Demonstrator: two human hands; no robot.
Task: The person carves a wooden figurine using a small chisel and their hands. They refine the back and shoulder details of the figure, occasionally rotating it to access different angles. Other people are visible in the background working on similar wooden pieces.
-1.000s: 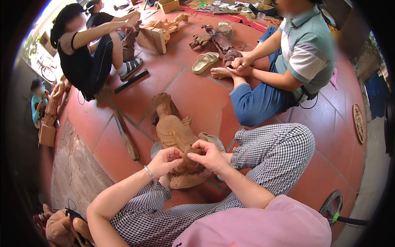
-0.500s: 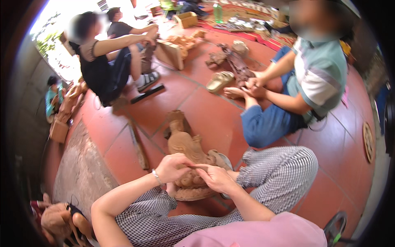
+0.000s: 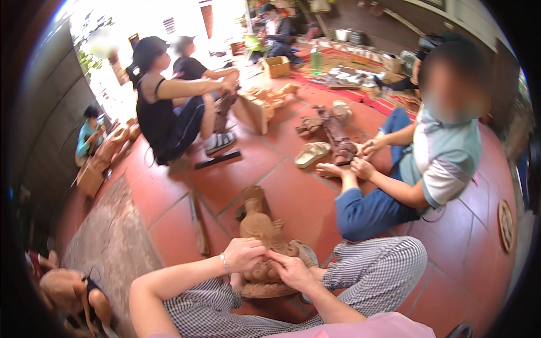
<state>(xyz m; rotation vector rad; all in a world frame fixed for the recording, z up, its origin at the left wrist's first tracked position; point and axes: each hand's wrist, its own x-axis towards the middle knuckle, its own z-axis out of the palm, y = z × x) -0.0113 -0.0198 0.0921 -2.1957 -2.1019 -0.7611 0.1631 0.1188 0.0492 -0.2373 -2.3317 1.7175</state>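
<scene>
A brown carved wooden figure [image 3: 257,225] lies on the tiled floor between my legs, its broad rounded base [image 3: 269,290] nearest me. Over its lower part, my left hand [image 3: 244,254] and my right hand [image 3: 292,271] meet at the fingertips. Both are closed in a pinch. Whatever sits between the fingers is too small and hidden to name. My hands cover part of the carving, and whether they touch it I cannot tell.
Left of the figure lies a long wooden stick [image 3: 198,222]. A person in a striped shirt [image 3: 451,158] sits at the right by another dark carving [image 3: 338,135] and a sandal [image 3: 313,154]. Two people sit beyond, near a black bar [image 3: 217,159] and a wooden block [image 3: 253,111].
The view has tilted upward, so the scene sits lower in it. My fingertips stay together; a small brown strip that showed between them before is now hidden. The person at the right has parted their hands.
</scene>
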